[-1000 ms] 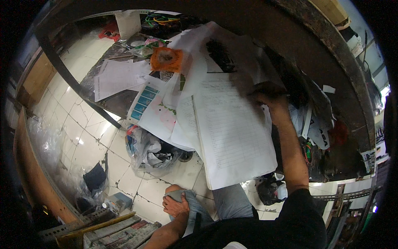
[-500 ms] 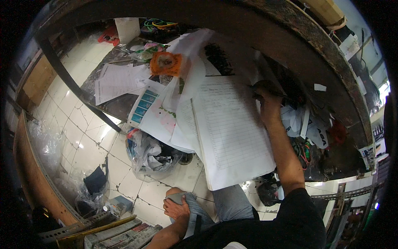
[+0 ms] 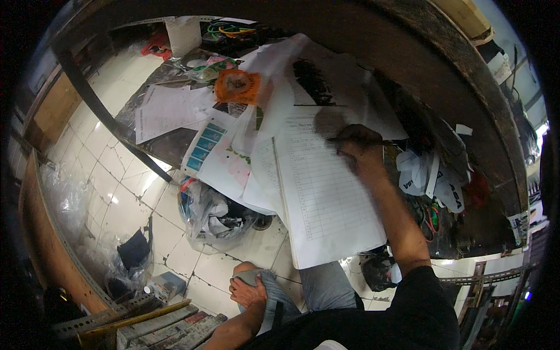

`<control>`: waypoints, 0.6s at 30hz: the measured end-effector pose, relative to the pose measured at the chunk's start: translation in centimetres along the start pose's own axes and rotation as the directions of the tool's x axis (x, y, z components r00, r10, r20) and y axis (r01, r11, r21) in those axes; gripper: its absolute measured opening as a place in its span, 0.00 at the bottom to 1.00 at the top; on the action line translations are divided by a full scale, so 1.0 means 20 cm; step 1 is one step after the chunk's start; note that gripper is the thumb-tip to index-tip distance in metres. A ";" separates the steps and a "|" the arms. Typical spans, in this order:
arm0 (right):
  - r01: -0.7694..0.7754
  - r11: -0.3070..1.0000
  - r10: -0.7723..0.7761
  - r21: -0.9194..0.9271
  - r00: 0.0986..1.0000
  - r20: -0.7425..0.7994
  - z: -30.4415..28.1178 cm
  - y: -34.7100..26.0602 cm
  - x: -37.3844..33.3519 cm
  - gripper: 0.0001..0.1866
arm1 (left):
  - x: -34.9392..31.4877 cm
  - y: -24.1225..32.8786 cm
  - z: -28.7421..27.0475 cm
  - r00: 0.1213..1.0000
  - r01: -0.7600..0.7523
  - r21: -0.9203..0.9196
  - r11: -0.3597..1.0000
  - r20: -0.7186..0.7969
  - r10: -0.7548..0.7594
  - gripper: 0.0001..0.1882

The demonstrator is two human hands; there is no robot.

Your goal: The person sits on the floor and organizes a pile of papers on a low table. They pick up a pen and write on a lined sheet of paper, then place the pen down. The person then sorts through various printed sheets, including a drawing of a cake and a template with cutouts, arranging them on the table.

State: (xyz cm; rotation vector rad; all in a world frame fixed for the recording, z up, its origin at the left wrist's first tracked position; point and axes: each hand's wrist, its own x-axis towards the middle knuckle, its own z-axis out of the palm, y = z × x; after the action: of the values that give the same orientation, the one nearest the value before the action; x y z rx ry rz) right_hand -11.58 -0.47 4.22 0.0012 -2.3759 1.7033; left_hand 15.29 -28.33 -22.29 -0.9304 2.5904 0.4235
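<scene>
A large open book of ruled paper (image 3: 326,198), with handwriting on its upper lines, lies across the near edge of the shelf. My right hand (image 3: 359,149) is over the upper right of the page, its fingers closed round a thin dark pen (image 3: 331,140). The pen's tip points left at the written lines; whether it touches the paper I cannot tell. My left hand (image 3: 249,291) rests on my left knee, fingers spread over the torn jeans, holding nothing.
Loose sheets (image 3: 169,114) and an orange packet (image 3: 237,86) lie left of the book. A clear plastic bag of scraps (image 3: 213,219) hangs below. The overhead board edge (image 3: 455,76) arches above. White plastic pieces (image 3: 411,172) and cables lie right.
My right hand has moved left and slightly down from the page's right edge onto its written lines, carrying the pen. My left hand has stayed on the knee.
</scene>
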 end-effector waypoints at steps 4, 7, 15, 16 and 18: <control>0.133 0.987 -0.126 -0.089 0.989 0.079 0.04 0.02 0.01 0.09 | 0.00 0.01 -0.01 1.000 0.005 0.000 1.000 0.022 -0.005 0.43; 0.005 0.996 -0.016 0.088 0.992 0.122 0.07 0.00 0.00 0.07 | 0.01 -0.02 0.03 1.000 -0.019 0.015 1.000 -0.014 0.019 0.43; 0.047 0.997 -0.052 0.054 0.995 0.087 0.13 -0.04 -0.02 0.06 | 0.01 0.00 0.00 1.000 0.008 0.037 0.999 0.024 -0.009 0.42; 0.128 0.988 -0.134 0.087 0.989 0.065 0.14 -0.02 -0.02 0.06 | 0.01 0.01 0.00 0.999 0.010 0.045 0.999 0.033 -0.012 0.41; 0.177 0.983 -0.180 0.036 0.977 0.111 0.14 0.01 -0.02 0.06 | 0.01 0.01 0.00 0.999 0.014 0.037 0.999 0.032 -0.015 0.41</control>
State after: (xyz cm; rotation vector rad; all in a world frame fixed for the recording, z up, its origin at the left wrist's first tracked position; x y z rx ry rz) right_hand -11.69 -2.98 3.04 0.3150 -2.3505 1.6900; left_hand 15.01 -28.27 -22.23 -0.9221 2.5524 0.3826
